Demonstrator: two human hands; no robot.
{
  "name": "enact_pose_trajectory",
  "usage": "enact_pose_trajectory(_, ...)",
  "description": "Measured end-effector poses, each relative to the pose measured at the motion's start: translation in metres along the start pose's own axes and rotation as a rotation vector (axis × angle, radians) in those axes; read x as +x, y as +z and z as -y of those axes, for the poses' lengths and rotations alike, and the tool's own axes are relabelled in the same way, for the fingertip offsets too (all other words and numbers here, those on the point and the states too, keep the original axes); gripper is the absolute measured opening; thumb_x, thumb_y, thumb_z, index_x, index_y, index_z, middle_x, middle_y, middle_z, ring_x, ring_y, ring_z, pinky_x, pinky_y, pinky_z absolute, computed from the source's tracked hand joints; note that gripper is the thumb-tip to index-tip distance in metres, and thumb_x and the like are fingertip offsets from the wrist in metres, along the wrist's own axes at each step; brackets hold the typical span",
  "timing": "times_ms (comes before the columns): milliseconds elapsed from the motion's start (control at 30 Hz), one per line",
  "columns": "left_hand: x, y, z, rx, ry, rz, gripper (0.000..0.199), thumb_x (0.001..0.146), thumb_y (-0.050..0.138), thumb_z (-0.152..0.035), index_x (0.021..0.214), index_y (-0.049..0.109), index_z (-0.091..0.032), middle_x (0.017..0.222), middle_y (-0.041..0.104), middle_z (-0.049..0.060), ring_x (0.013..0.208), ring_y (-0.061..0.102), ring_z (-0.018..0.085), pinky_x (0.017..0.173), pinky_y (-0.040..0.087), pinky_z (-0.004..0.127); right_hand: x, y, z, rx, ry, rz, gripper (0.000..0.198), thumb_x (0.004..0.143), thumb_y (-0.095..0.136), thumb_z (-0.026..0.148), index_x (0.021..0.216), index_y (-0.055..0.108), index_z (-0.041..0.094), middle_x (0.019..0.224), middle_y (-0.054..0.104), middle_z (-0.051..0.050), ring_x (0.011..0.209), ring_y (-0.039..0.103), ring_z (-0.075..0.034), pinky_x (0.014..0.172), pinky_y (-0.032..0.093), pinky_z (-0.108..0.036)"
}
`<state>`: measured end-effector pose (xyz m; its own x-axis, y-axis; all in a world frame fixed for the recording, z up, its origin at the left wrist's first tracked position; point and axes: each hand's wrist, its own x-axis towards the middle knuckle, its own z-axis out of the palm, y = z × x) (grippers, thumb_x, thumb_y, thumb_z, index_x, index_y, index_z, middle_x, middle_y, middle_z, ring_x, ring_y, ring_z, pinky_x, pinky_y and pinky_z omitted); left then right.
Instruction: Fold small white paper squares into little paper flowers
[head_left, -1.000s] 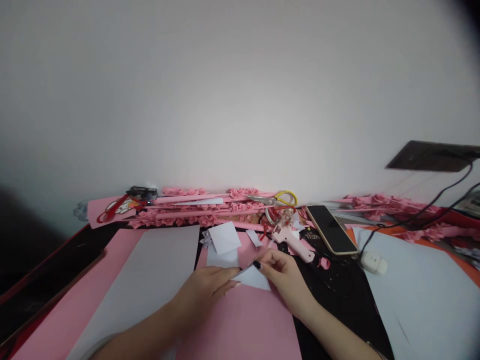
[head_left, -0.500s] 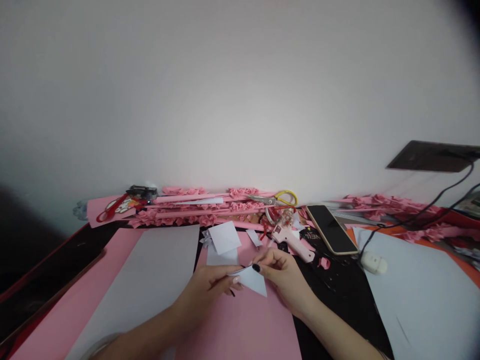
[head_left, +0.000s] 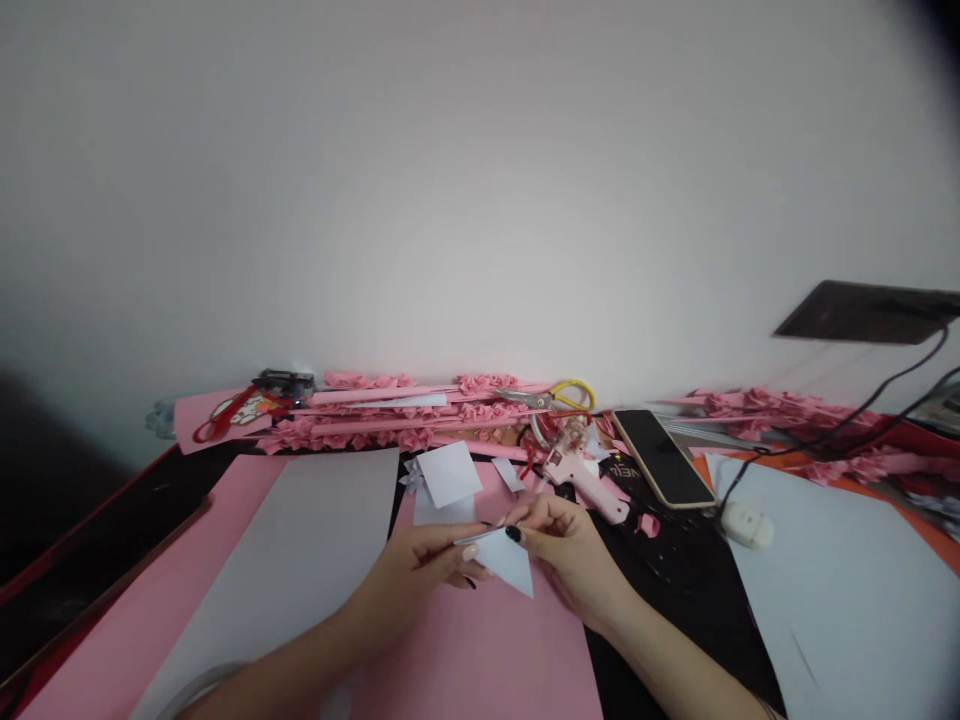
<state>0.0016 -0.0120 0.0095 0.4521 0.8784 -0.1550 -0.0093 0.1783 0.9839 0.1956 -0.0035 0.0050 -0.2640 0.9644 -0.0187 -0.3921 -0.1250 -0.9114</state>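
Between my two hands is a small folded piece of white paper [head_left: 506, 563], its pointed corner hanging down to the right. My left hand [head_left: 424, 568] pinches its left end with thumb and fingers. The thumb and forefinger of my right hand [head_left: 562, 545] grip its top edge close to the left fingertips. Below them lies a large pink sheet [head_left: 480, 660]. Just beyond my hands, a square of white paper [head_left: 450, 475] rests on another white piece, beside a small strip of white paper [head_left: 508, 474].
A pink glue gun [head_left: 589, 485] lies right of the papers, near yellow-handled scissors [head_left: 551, 398] and a phone [head_left: 664, 458]. Pink paper flowers [head_left: 360, 435] line the wall. Large white sheets [head_left: 300, 560] flank the work area; a white earbud case [head_left: 748, 525] sits right.
My left fingers have shifted slightly along the folded white paper, and its lower corner has tilted a little. Both hands keep hold of it.
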Motion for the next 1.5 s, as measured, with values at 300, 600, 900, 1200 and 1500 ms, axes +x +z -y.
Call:
enact_pose_trajectory(300, 0.001, 0.0, 0.001, 0.007, -0.017, -0.009, 0.03, 0.08, 0.054, -0.03, 0.107, 0.064, -0.021, 0.086, 0.072, 0.005, 0.081, 0.065, 0.019, 0.072, 0.051, 0.029, 0.0, 0.0, 0.0, 0.009, -0.001, -0.017, 0.017, 0.065, 0.074, 0.012, 0.06, 0.058, 0.015, 0.08, 0.067, -0.003, 0.07, 0.061, -0.013, 0.065, 0.044, -0.025)
enact_pose_trajectory(600, 0.0, 0.0, 0.001, 0.021, -0.012, -0.057, 0.027, 0.08, 0.053, -0.027, 0.102, 0.067, -0.019, 0.085, 0.072, 0.005, 0.08, 0.065, 0.019, 0.074, 0.051, 0.031, -0.001, 0.002, 0.004, -0.091, 0.014, -0.056, 0.017, 0.064, 0.075, 0.019, 0.059, 0.058, 0.015, 0.081, 0.066, -0.004, 0.072, 0.06, -0.015, 0.067, 0.046, -0.026)
enact_pose_trajectory(900, 0.0, -0.002, 0.002, 0.088, 0.05, -0.137, 0.027, 0.081, 0.054, -0.029, 0.103, 0.067, -0.02, 0.09, 0.073, 0.004, 0.088, 0.065, 0.021, 0.08, 0.051, 0.033, -0.003, -0.001, 0.006, -0.447, -0.119, -0.084, 0.015, 0.07, 0.068, 0.022, 0.058, 0.06, 0.016, 0.078, 0.061, -0.002, 0.064, 0.055, -0.013, 0.056, 0.041, -0.022)
enact_pose_trajectory(1200, 0.002, -0.003, -0.003, 0.135, 0.04, -0.069, 0.034, 0.078, 0.059, -0.03, 0.111, 0.062, -0.021, 0.11, 0.065, 0.005, 0.098, 0.059, 0.024, 0.085, 0.046, 0.034, -0.008, 0.006, 0.014, -0.726, -0.372, -0.004, 0.009, 0.073, 0.065, 0.016, 0.077, 0.07, 0.022, 0.089, 0.067, -0.007, 0.084, 0.062, -0.022, 0.077, 0.046, -0.032)
enact_pose_trajectory(1500, 0.0, -0.001, 0.004, 0.266, 0.128, -0.022, 0.035, 0.087, 0.045, -0.033, 0.118, 0.056, -0.025, 0.082, 0.069, 0.002, 0.074, 0.064, 0.017, 0.071, 0.051, 0.027, -0.013, 0.01, 0.016, -0.772, -0.426, 0.053, 0.013, 0.075, 0.06, 0.012, 0.079, 0.067, 0.022, 0.092, 0.065, -0.007, 0.086, 0.061, -0.022, 0.08, 0.046, -0.034)
